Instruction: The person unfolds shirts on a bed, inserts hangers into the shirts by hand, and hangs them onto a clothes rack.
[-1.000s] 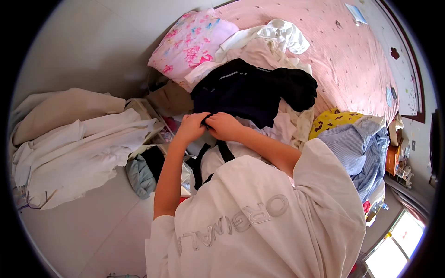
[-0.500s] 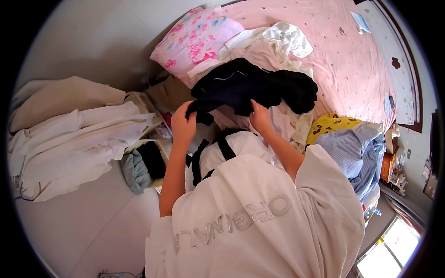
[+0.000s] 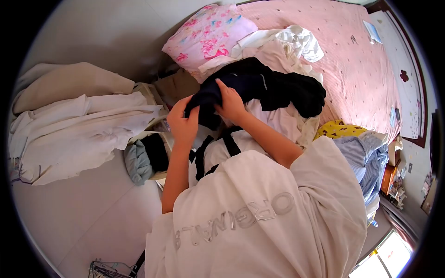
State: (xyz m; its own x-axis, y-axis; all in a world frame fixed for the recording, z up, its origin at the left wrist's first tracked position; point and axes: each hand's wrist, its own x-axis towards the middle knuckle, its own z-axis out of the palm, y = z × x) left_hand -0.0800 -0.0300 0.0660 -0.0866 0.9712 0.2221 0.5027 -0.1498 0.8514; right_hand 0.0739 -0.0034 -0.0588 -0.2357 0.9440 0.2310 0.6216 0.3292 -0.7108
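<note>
A dark navy-and-black garment (image 3: 250,83) with thin pale lines on it lies bunched over paler clothes on the bed. My left hand (image 3: 183,119) is closed on its near left end, thumb on top. A short way to the right, my right hand (image 3: 230,103) grips the same dark cloth, with the thumb extended along it. Which part of the garment is between my hands I cannot tell. Beneath and behind it are crumpled cream and pale pink clothes (image 3: 269,118) and a white garment (image 3: 296,41).
A floral pink pillow (image 3: 208,37) lies by the wall on the pink bed sheet (image 3: 343,65). White clothes (image 3: 88,129) hang at left beside an open drawer or box holding folded clothes (image 3: 147,157). Yellow (image 3: 340,129) and blue striped clothes (image 3: 364,160) lie at right. Wire hangers (image 3: 113,268) are below.
My right hand has moved left along the dark garment, close to my left hand. The cloth between them is gathered more tightly. The whole view has shifted slightly.
</note>
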